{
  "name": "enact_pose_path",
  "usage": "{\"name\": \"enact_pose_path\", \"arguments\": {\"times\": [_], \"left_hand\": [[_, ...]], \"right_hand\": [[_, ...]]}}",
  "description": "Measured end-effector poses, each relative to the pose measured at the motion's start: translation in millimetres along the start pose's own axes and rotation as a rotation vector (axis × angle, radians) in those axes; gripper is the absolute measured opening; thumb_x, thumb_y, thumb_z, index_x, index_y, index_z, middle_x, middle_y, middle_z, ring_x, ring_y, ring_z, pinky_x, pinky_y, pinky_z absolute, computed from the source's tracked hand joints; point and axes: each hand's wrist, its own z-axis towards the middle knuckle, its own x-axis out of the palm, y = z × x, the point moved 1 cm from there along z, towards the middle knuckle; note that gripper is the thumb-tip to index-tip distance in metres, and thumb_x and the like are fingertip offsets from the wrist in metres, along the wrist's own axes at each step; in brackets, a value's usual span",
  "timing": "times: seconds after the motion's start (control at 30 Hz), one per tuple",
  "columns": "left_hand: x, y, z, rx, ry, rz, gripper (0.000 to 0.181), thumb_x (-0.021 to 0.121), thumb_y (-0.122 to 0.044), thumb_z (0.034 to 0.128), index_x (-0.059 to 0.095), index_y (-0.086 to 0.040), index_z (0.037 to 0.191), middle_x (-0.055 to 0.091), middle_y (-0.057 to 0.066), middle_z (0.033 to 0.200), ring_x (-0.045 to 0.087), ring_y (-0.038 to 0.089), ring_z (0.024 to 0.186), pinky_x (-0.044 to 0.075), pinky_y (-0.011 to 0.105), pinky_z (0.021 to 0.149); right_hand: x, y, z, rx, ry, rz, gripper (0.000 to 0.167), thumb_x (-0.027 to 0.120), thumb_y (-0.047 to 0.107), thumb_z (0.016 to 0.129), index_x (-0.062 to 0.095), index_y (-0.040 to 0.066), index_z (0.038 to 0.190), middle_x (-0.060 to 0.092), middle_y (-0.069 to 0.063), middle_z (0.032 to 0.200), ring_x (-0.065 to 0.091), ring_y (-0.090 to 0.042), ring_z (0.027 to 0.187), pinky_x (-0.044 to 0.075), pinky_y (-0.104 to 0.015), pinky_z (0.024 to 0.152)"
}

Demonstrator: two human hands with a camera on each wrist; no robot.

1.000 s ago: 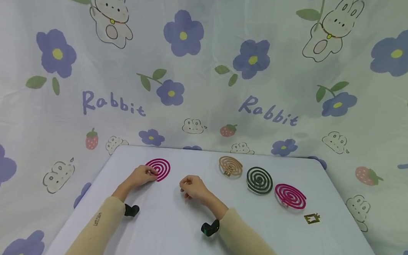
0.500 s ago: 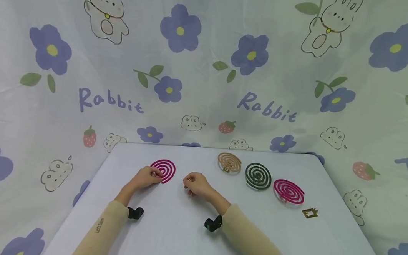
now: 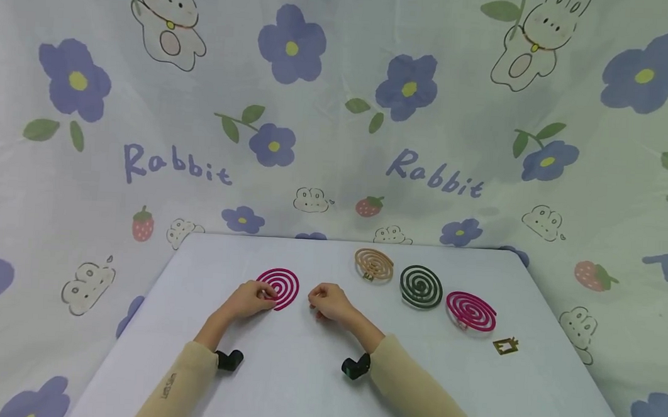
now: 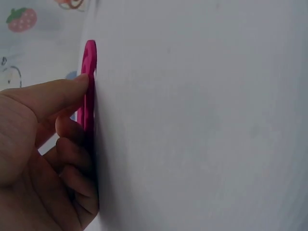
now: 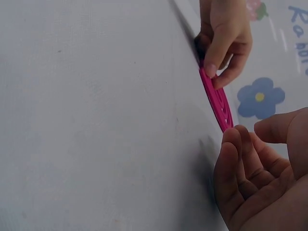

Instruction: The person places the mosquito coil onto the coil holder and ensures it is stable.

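Note:
A flat magenta mosquito coil (image 3: 286, 284) lies on or just over the white table at the left. My left hand (image 3: 251, 298) pinches its near-left part between thumb and fingers. In the left wrist view the coil (image 4: 89, 53) appears edge-on beside the thumb. My right hand (image 3: 331, 303) is just right of the coil, its fingers loosely bent and holding nothing. From the right wrist view, a gap shows between thumb and fingers of the right hand (image 5: 264, 168), and its fingertips are close to the coil's edge; whether they touch cannot be told.
To the right stand a tan coil (image 3: 374, 264), a dark green coil (image 3: 420, 287) and another magenta coil (image 3: 471, 311), tilted. Small metal stands show under the tan and magenta ones. A flat gold-coloured metal stand (image 3: 505, 346) lies at far right. A patterned curtain (image 3: 339, 108) hangs behind the table.
My left hand has brought the magenta coil rightward and slightly nearer. My right hand has shifted a little right, and the gap between coil and right hand is smaller. The head view has tilted slightly.

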Motion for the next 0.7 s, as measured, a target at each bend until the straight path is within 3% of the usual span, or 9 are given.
{"name": "enact_pose_path", "arguments": {"times": [0.43, 0.7], "left_hand": [[23.8, -25.4, -9.0, 0.051, 0.066, -0.029, 0.012, 0.077, -0.014, 0.0828, 0.073, -0.014, 0.094, 0.053, -0.002, 0.064, 0.046, 0.010, 0.058, 0.039, 0.024, 0.051], [34.9, -35.0, -12.7, 0.110, 0.064, -0.013, 0.011, 0.078, -0.016, 0.0816, 0.075, -0.016, 0.092, 0.053, -0.005, 0.063, 0.048, 0.008, 0.058, 0.041, 0.024, 0.051]], "right_hand": [[-8.9, -9.0, -1.5, 0.002, -0.043, -0.014, 0.009, 0.063, 0.015, 0.094, 0.066, 0.007, 0.097, 0.065, -0.008, 0.083, 0.058, -0.015, 0.057, 0.049, -0.025, 0.049], [-9.6, -11.3, -3.6, -0.069, -0.079, -0.073, 0.009, 0.066, 0.011, 0.091, 0.065, 0.005, 0.096, 0.061, -0.002, 0.079, 0.058, -0.015, 0.062, 0.049, -0.025, 0.051]]}}
